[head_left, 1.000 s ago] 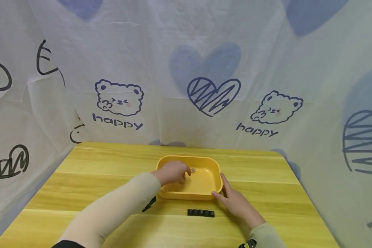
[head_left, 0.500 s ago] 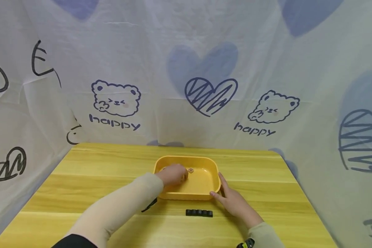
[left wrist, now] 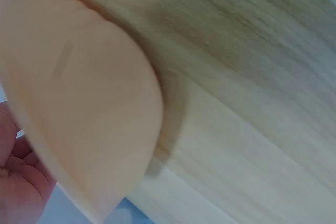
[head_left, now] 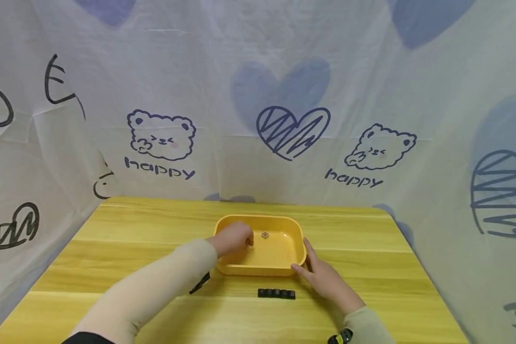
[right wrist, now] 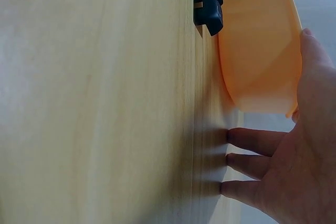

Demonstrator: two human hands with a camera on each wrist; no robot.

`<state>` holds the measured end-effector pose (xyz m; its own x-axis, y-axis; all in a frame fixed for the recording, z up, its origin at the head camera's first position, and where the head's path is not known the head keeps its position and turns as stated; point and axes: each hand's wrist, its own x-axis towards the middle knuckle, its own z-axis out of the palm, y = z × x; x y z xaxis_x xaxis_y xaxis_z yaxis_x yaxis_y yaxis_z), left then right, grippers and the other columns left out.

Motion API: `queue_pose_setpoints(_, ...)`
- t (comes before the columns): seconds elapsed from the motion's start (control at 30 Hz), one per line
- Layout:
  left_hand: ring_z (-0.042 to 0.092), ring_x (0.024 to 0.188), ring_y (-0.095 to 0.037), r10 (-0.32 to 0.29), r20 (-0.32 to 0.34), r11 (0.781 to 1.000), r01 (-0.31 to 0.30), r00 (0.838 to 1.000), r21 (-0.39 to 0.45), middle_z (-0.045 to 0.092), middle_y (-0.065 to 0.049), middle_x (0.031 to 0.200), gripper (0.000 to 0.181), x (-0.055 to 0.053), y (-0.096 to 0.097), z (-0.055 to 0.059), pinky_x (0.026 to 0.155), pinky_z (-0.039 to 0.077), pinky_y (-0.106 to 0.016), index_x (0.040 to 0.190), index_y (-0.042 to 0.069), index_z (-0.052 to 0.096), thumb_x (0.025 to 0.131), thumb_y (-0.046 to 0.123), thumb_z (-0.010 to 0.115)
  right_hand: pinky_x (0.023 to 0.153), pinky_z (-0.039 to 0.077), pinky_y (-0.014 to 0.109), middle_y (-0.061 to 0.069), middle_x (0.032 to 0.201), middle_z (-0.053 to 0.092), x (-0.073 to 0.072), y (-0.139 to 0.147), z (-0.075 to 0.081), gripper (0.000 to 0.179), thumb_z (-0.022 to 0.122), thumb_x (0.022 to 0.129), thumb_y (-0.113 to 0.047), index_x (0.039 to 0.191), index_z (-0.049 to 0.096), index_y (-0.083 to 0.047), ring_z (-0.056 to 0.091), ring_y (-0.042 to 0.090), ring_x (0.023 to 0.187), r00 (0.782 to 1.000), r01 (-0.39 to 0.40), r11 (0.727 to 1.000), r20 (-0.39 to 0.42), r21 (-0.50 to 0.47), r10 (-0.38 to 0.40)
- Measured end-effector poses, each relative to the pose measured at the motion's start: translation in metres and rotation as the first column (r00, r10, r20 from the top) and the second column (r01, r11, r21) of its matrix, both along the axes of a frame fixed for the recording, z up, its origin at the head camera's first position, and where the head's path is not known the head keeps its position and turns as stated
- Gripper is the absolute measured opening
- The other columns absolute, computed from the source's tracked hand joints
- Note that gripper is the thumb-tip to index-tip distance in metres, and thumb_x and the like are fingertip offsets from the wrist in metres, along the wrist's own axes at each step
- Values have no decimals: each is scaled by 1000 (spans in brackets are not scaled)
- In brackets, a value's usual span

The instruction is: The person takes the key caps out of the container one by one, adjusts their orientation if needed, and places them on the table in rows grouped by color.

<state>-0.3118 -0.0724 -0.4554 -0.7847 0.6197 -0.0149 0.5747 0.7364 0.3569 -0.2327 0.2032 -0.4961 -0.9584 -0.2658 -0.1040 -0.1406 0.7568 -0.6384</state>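
A yellow plastic tray with rounded corners stands on the table. My left hand reaches into its left half, fingers curled downward; I cannot tell whether a small piece is between them. In the left wrist view the tray's end wall covers much of that hand. A small brownish square piece with a light pattern lies on the tray floor, right of the left fingertips. With thumb at the rim and forefinger round the outside, my right hand holds the tray's right end; its other fingers point down at the table.
In front of the tray sits a straight row of several black keycaps. The wooden table is enclosed by a white cloth with printed hearts and bears. Black gear is strapped at both wrists.
My left hand shifts slightly left and up inside the tray. The small piece seen at its fingertips earlier no longer shows. The right hand, tray and keycaps stay in place.
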Motion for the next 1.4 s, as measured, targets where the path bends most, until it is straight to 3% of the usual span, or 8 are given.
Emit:
queue_pose_setpoints(0.1,59,69,-13,-16,-30,1000,16,999,2,68,-2,74,18,-2,1,6,69,52,-28,77,3,75,81,-11,65,104,35,55,22,147,41,1,1,1,85,52,98,-49,158,0,-17,46,42,127,1000,0,1000,-15,4,0)
queue_pose_setpoints(0.23,31,55,-10,-7,-78,1000,6,997,-8,44,1,56,29,-3,1,14,57,31,-25,59,7,60,84,-6,64,105,34,55,22,147,40,2,1,2,86,53,98,-48,158,0,-17,45,42,128,1000,3,1000,-24,-1,-3)
queue_pose_setpoints(0.33,45,57,-8,28,-103,1000,-28,994,7,60,2,65,21,2,2,20,59,40,-24,68,9,71,87,0,67,106,33,54,21,148,39,1,0,0,86,53,98,-49,158,0,-18,45,42,129,1000,4,1000,-19,-4,-4)
queue_pose_setpoints(0.43,65,80,-13,63,-92,997,-58,994,55,73,-2,92,11,10,3,26,74,53,-29,92,9,79,88,5,70,106,32,55,21,149,38,0,0,-1,86,52,98,-50,158,0,-19,44,42,129,1000,6,1000,-15,-16,-7)
queue_pose_setpoints(0.83,68,84,-13,81,30,969,-85,996,233,72,-2,102,17,49,14,42,74,54,-27,99,9,74,83,13,78,111,26,52,17,156,22,2,-2,-3,88,53,98,-47,157,-5,-18,33,39,137,1000,-1,997,-17,-80,0)
queue_pose_setpoints(0.97,67,94,-15,93,66,947,-109,993,301,71,4,95,11,61,20,42,75,53,-27,93,14,74,83,16,79,112,23,50,18,157,19,3,-4,-2,88,55,98,-44,157,-4,-15,29,37,139,1000,-6,995,-26,-102,4)
queue_pose_setpoints(1.2,61,71,-5,87,100,914,-119,991,388,69,8,83,15,81,35,33,64,50,-20,95,11,78,81,16,81,111,24,55,23,155,24,2,-9,1,86,55,98,-43,157,1,-12,32,40,137,1000,4,997,-22,-76,-6)
queue_pose_setpoints(1.4,59,68,1,95,136,887,-146,986,437,70,9,82,14,95,49,20,63,50,-18,94,12,79,80,15,81,105,33,57,25,149,35,4,-10,0,85,55,98,-46,158,3,-17,44,44,128,1000,24,999,-11,-47,-25)
